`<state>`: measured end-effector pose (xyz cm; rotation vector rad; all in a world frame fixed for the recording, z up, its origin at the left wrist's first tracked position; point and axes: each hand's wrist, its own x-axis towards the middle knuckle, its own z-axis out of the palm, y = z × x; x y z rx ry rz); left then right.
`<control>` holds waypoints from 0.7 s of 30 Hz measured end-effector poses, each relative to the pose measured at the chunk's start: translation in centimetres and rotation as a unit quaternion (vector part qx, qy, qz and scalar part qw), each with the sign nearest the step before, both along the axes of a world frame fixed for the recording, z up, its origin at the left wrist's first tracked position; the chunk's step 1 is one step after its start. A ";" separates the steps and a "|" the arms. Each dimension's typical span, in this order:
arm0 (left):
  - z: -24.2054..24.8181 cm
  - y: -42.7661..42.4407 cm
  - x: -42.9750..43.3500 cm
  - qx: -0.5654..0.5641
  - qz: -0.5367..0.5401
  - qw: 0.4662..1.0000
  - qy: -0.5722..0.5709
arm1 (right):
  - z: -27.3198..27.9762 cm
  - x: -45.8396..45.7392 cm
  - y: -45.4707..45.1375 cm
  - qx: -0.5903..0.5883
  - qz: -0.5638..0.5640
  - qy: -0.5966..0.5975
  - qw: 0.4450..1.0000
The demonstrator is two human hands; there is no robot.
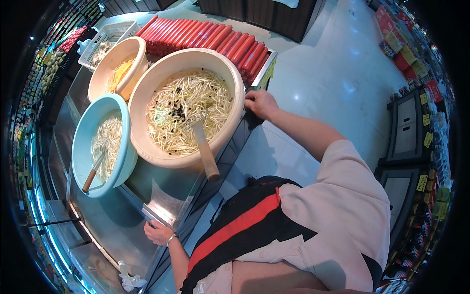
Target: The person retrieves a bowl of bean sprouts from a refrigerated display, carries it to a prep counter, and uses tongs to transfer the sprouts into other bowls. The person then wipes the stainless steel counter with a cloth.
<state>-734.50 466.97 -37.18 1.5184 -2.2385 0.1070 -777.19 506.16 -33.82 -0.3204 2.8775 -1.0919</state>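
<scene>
My right hand pinches a dark cloth beside the right rim of a large beige tub. Bean sprouts in water fill this tub, dotted with dark hulls. A wooden-handled scoop leans over its near rim, its metal head among the sprouts. My left hand, with a bracelet at the wrist, rests on the front of the stainless steel counter, fingers slightly bent at a metal edge. Left of the big tub stands a light-blue tub of pale sprouts with another wooden-handled utensil.
Behind stand a smaller beige tub with yellow strips, a white plastic crate and rows of red-wrapped sausages. A crumpled plastic bag lies near the counter's lower end. Shop shelves line the right side.
</scene>
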 end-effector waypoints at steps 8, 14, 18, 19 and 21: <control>0.0 -0.2 0.0 -0.010 -0.004 1.000 -0.001 | 1.5 -5.5 1.3 0.059 -0.143 0.021 0.988; -0.4 -0.4 0.1 0.000 0.017 1.000 -0.020 | 1.6 -6.5 1.6 0.126 -0.067 0.018 0.990; -0.4 -0.5 0.2 -0.038 -0.037 0.998 0.028 | 1.7 -7.0 1.5 0.153 -0.068 -0.003 0.986; -0.4 -0.5 0.2 -0.033 -0.033 0.999 0.023 | 1.6 -7.2 1.5 0.160 -0.032 -0.029 0.986; -0.5 -0.4 0.3 -0.010 -0.009 1.000 0.006 | 1.6 -7.5 1.5 0.164 -0.068 0.005 0.984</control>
